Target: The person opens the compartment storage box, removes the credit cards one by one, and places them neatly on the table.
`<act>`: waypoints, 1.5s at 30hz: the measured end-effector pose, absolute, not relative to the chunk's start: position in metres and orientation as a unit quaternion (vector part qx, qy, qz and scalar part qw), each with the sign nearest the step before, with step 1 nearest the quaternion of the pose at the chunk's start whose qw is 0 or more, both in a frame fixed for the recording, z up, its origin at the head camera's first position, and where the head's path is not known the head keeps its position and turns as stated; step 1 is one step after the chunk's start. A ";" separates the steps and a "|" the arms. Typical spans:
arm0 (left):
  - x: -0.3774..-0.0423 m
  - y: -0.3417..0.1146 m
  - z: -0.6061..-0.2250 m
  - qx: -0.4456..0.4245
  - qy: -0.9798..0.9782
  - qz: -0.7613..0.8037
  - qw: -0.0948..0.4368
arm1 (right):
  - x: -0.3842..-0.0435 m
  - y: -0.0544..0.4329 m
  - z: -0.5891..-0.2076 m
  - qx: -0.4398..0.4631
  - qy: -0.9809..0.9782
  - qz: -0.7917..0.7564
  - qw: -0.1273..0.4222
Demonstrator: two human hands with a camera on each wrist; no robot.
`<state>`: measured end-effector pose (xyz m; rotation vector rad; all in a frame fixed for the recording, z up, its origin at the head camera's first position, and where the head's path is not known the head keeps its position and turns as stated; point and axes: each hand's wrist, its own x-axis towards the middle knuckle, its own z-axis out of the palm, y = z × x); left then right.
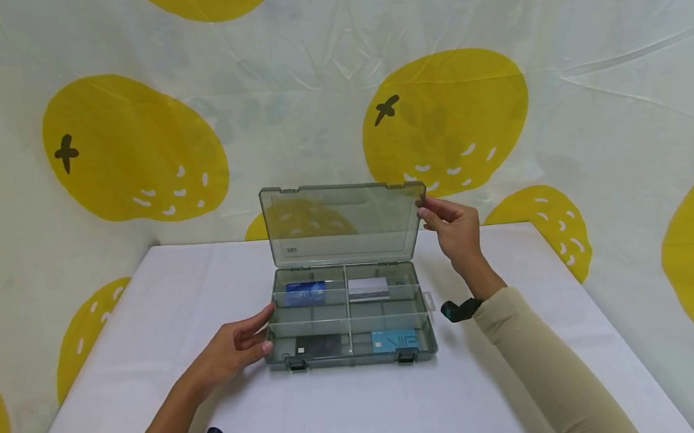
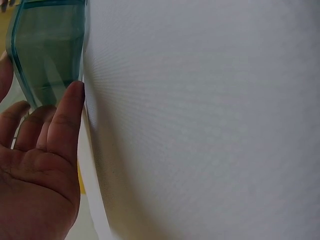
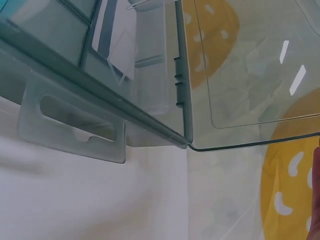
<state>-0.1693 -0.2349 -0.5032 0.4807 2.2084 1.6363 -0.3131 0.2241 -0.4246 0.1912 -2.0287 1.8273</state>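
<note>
A grey see-through plastic organizer box [image 1: 382, 308] lies on the table, its hinged lid [image 1: 341, 224] raised at the back. At the lid's upper right corner, my right hand [image 1: 459, 232] pinches the edge between thumb and fingers; only a sliver of that hand shows in the right wrist view. My left hand [image 1: 233, 347] touches the box's left side with fingers extended, as the left wrist view also shows. Dividers split the box into compartments. At the back lie a blue card [image 1: 306, 293] and white cards [image 1: 368, 288]; at the front, a black card [image 1: 318, 346] and a light blue card [image 1: 395, 340].
The table [image 1: 357, 422] has a white cover. Behind it hangs a white sheet [image 1: 302, 107] printed with large yellow fruit. A hanging tab [image 3: 75, 120] sticks out from the box's right side. Two dark latches [image 1: 297, 366] sit on its front edge.
</note>
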 end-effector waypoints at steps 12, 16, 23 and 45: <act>-0.170 -0.235 -0.503 0.179 0.773 0.583 0.173 | -0.323 0.228 -0.439 0.044 -0.727 0.671 0.139; -0.170 -0.235 -0.503 0.181 0.769 0.588 0.176 | -0.323 0.227 -0.441 0.041 -0.723 0.678 0.124; -0.169 -0.235 -0.502 0.174 0.773 0.585 0.174 | -0.328 0.229 -0.445 0.023 -0.723 0.686 0.076; -0.168 -0.233 -0.500 0.162 0.788 0.569 0.171 | -0.333 0.224 -0.436 -0.051 -0.748 0.659 -0.064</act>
